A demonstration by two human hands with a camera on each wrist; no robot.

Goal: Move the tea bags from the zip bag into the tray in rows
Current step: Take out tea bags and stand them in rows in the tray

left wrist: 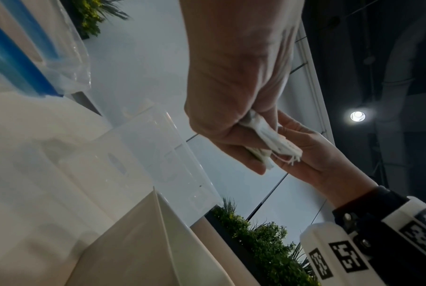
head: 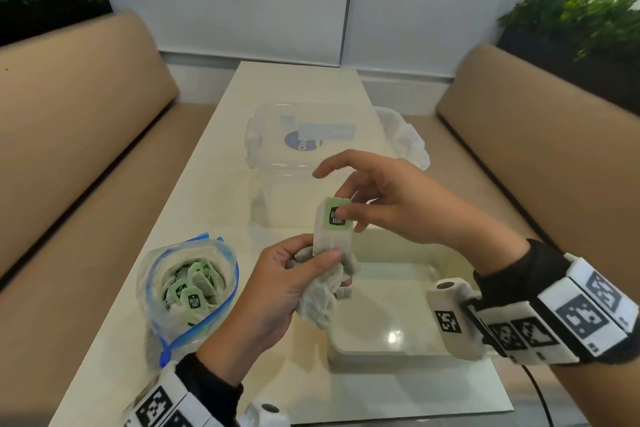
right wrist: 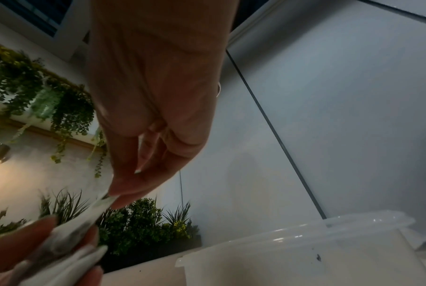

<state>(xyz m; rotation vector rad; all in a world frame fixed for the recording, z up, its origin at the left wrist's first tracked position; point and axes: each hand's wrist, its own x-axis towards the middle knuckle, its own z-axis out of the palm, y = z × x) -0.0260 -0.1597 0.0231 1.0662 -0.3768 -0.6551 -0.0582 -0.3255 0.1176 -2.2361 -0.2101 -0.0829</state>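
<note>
My left hand (head: 291, 274) grips a bunch of pale tea bags (head: 320, 298) above the left edge of the cream tray (head: 384, 343). My right hand (head: 374, 204) pinches the top tea bag (head: 334, 218) by its green-labelled end, its index finger stretched out. An open zip bag (head: 188, 288) with a blue seal stands at the left, holding several green-tagged tea bags. In the left wrist view the left hand (left wrist: 231, 120) clasps the tea bags (left wrist: 273, 143). In the right wrist view the right hand's fingertips (right wrist: 124, 191) pinch a tea bag (right wrist: 94, 211).
A clear lidded plastic container (head: 311, 163) stands behind the tray, with a second clear tub (head: 405, 139) at its right. The white table (head: 298, 83) runs between two tan benches (head: 79, 121). Plants (head: 581, 14) sit behind both benches.
</note>
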